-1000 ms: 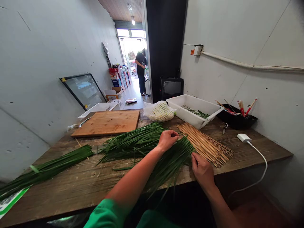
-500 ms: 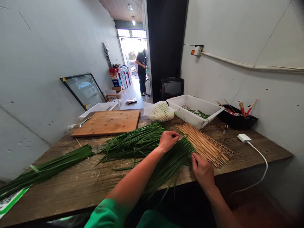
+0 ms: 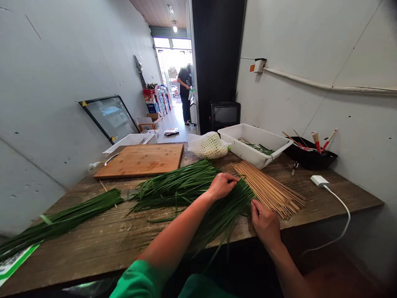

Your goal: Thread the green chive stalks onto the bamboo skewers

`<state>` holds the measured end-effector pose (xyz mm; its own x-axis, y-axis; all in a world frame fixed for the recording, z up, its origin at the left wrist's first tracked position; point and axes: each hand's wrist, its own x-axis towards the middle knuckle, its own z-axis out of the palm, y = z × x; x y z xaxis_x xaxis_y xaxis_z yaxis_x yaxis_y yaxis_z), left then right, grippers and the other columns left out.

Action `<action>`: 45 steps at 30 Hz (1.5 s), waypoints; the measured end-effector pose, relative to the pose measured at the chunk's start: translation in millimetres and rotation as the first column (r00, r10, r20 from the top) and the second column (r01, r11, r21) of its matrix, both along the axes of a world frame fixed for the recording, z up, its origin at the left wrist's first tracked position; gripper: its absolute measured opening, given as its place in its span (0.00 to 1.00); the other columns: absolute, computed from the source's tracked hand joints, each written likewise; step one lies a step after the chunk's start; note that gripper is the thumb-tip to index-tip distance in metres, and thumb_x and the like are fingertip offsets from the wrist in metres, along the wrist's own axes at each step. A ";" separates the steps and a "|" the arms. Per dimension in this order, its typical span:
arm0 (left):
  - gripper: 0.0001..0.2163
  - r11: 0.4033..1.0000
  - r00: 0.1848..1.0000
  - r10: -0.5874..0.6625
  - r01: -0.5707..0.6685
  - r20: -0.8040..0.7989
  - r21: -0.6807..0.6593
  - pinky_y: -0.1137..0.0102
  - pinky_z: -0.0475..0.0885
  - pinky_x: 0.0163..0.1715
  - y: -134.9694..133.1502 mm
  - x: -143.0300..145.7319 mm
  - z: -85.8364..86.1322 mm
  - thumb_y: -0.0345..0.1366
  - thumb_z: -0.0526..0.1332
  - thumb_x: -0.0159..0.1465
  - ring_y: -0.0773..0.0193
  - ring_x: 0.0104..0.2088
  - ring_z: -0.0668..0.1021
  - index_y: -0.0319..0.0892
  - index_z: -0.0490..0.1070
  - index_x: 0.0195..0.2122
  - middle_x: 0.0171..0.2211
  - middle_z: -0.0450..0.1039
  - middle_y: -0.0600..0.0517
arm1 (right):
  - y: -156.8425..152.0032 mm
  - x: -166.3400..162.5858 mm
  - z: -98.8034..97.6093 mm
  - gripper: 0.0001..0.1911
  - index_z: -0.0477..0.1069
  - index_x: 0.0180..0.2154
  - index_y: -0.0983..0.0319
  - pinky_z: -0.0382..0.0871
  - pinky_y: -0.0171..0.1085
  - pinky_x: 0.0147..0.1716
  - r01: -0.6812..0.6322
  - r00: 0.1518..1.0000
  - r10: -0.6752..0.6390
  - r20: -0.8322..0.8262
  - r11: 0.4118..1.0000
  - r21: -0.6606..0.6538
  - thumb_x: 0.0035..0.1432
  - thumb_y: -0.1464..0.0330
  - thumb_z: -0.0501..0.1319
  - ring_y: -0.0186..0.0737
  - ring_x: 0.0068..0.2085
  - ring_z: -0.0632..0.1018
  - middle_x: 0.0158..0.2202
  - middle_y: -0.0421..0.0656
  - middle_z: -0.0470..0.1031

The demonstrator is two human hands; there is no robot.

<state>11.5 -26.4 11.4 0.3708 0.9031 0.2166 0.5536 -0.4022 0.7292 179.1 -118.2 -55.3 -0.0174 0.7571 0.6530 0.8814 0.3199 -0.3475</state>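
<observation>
A spread of long green leaves (image 3: 221, 213) lies across the front of the table, its tips hanging over the edge. At its upper end my left hand (image 3: 222, 185) pinches, fingers closed on the leaf ends. My right hand (image 3: 266, 220) is closed at the right side of the same leaves, thumb and finger pinched on the edge of the bunch. Behind them lies another pile of green leaves (image 3: 176, 182). Thin wooden sticks (image 3: 269, 190) are fanned out just right of the leaves, close to both hands.
On the left are a tied leaf bundle (image 3: 68, 219) and a wooden cutting board (image 3: 145, 160). At the back stand a white foam net (image 3: 209, 145), a white tub (image 3: 257, 142) and a black tray (image 3: 310, 155). A white charger (image 3: 319, 181) trails its cable over the front edge. A person (image 3: 185, 93) stands in the doorway.
My left hand has shifted slightly right and down along the leaf ends. My right hand stays nearly in place. In the doorway, the person's hand now shows something pale.
</observation>
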 end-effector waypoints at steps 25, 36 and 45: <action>0.08 0.969 0.963 0.239 -0.245 0.124 0.033 0.74 0.68 0.33 5.5 4.6 -4.9 0.29 0.58 0.55 0.68 0.28 0.76 0.39 0.78 0.30 0.28 0.78 0.51 | -1.5 -1.0 3.7 0.17 0.74 0.36 0.64 0.67 0.34 0.31 -0.011 1.000 0.011 0.007 1.000 -0.007 0.64 0.67 0.48 0.39 0.30 0.78 0.32 0.48 0.79; 0.07 0.973 0.967 0.227 -0.231 0.116 0.018 0.74 0.67 0.33 1.5 6.2 -2.8 0.30 0.59 0.55 0.68 0.29 0.76 0.39 0.78 0.30 0.28 0.78 0.51 | -1.2 -0.3 2.6 0.17 0.75 0.35 0.64 0.67 0.34 0.31 0.001 1.000 -0.001 0.025 1.000 -0.010 0.64 0.68 0.48 0.37 0.29 0.77 0.31 0.48 0.78; 0.08 0.974 0.968 0.222 -0.225 0.115 0.016 0.74 0.68 0.35 2.8 6.1 -3.3 0.30 0.59 0.55 0.67 0.30 0.77 0.39 0.78 0.31 0.29 0.79 0.52 | -1.7 -1.2 3.8 0.17 0.74 0.35 0.63 0.67 0.34 0.31 -0.004 1.000 0.004 0.023 1.000 0.000 0.64 0.68 0.48 0.38 0.29 0.77 0.32 0.48 0.79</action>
